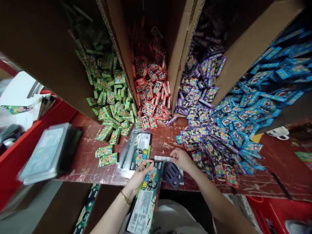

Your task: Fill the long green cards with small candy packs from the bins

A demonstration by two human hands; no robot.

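Observation:
My left hand [140, 174], with a gold bangle at the wrist, is closed around the upper end of a printed box [146, 198]. The box is tilted toward me and has a white barcode label on its lower part. My right hand [181, 159] has its fingers curled together at the end of a white paper strip [162, 158]; what is between the fingertips is too small to tell. Just under that hand sits a dark grey slotted plastic piece [173, 175]. Left of the box, clear-wrapped printed packages [138, 146] lie on the table.
Cardboard dividers [185, 48] part heaps of small green packets [114, 107], red packets [153, 100], purple packets [200, 107] and blue packets [251, 113] on the red table [92, 172]. Stacked plastic sleeves [46, 152] stand at the left, white-handled scissors [279, 132] at the right.

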